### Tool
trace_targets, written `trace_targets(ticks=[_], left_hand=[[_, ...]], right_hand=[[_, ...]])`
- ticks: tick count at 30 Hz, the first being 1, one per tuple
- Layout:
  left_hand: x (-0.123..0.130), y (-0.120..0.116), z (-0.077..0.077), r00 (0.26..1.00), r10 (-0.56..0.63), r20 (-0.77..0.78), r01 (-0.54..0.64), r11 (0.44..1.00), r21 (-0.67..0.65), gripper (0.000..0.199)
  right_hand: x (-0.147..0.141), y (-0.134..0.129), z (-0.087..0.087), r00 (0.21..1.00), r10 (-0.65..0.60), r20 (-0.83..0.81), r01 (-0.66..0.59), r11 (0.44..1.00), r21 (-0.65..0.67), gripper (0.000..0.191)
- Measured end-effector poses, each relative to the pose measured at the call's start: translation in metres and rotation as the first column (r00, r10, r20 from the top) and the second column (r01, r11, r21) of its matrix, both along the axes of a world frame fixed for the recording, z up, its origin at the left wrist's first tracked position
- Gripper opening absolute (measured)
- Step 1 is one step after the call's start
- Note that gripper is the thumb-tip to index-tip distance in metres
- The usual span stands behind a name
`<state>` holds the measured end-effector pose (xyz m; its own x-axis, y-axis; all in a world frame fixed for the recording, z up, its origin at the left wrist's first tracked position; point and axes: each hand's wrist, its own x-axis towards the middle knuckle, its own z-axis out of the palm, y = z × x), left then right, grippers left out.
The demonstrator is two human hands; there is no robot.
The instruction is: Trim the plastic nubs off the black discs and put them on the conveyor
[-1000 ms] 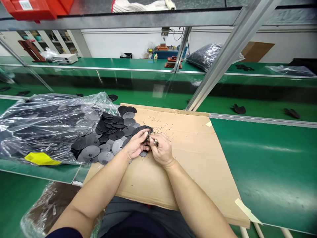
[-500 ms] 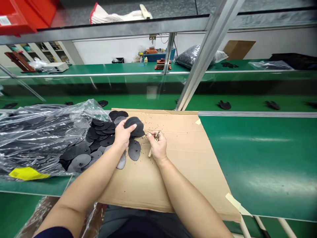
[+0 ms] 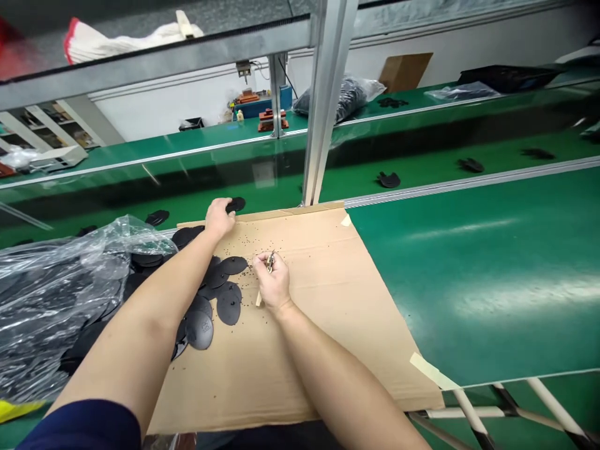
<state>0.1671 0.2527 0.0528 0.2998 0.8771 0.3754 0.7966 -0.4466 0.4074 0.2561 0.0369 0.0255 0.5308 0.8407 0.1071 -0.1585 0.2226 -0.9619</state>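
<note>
Aslant, the tool, metal end forward

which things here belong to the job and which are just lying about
Seemingly in the job:
black disc at the left hand
small tool in the right hand
loose black discs
cardboard sheet
clear plastic bag

Probably just lying about:
white glove
small bottle
brown board

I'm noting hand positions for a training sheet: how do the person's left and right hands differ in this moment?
The left hand is at the far edge of the cardboard, while the right hand is over its middle part.
The left hand is at a black oval disc, its grip unclear; the right hand is closed around a small metal tool.
Both hands are bare.
</note>
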Motion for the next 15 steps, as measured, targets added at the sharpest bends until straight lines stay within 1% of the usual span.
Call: trace_targets(ticks=[3, 7, 9, 12, 15], left_hand=[[0.024, -0.003, -0.003, 1.0, 0.017, 0.01, -0.017, 0.999, -0.052, 0.04], [0.071, 0.004, -0.001, 0.998, -0.04, 0.043, 0.045, 0.989, -0.141, 0.036], [0.102, 0.012, -0.002, 0.995, -0.077, 0.061, 0.086, 0.982, -0.169, 0.037], [0.155, 0.025, -0.005, 0.989, -0.131, 0.071, 0.143, 0.969, -0.2, 0.036], [0.206, 0.038, -0.009, 0.986, -0.151, 0.066, 0.163, 0.958, -0.236, 0.031]], right_hand=[[0.0, 0.001, -0.002, 0.999, -0.015, -0.046, 0.015, 1.0, -0.001, 0.017], [0.0, 0.0, -0.003, 0.992, -0.069, -0.107, 0.069, 0.998, -0.007, 0.018], [0.001, -0.001, -0.003, 0.983, -0.1, -0.152, 0.098, 0.995, -0.026, 0.017], [0.003, -0.002, -0.001, 0.962, -0.147, -0.232, 0.131, 0.988, -0.083, 0.014], [0.005, -0.002, -0.002, 0.931, -0.204, -0.301, 0.169, 0.976, -0.14, 0.013]])
